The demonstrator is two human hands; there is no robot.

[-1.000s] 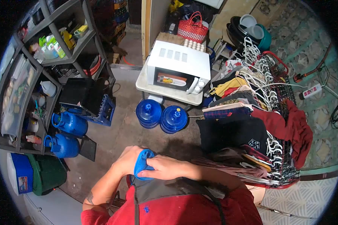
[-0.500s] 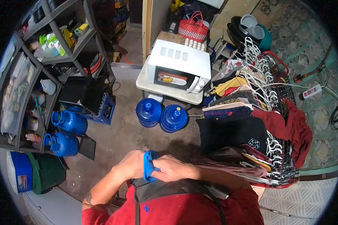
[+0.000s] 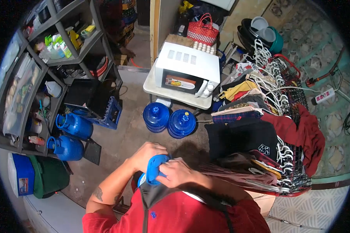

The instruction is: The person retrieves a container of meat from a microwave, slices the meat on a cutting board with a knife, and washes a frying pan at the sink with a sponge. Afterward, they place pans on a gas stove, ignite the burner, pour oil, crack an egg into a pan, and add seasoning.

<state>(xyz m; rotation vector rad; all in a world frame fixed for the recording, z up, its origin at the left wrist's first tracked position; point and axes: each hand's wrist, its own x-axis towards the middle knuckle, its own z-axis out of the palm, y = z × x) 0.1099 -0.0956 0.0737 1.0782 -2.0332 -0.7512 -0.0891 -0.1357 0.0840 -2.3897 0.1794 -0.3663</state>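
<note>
A folded piece of blue cloth (image 3: pixel 156 167) is bunched up in front of my chest, with a pale edge low on its left side. My left hand (image 3: pixel 147 154) closes on it from the far left, its fingers partly hidden behind the cloth. From the right, my right hand (image 3: pixel 178 173) pinches the same cloth, thumb and fingers pressed together. Both hands nearly meet there. Just below them a dark grey fabric (image 3: pixel 157 194) with straps lies over my red shirt (image 3: pixel 171 213).
Two blue water jugs (image 3: pixel 169 120) stand before a table with a white microwave (image 3: pixel 186 70). Hanging clothes (image 3: pixel 241 139) crowd the right side. Left are grey shelves (image 3: pixel 76 58), blue gas cylinders (image 3: pixel 72 136), a blue crate (image 3: pixel 112 112) and a green bin (image 3: pixel 50 178).
Both hands have shifted slightly up and right with the blue cloth, which is now more bunched and tilted. The dark grey fabric below is pulled up into a narrower point.
</note>
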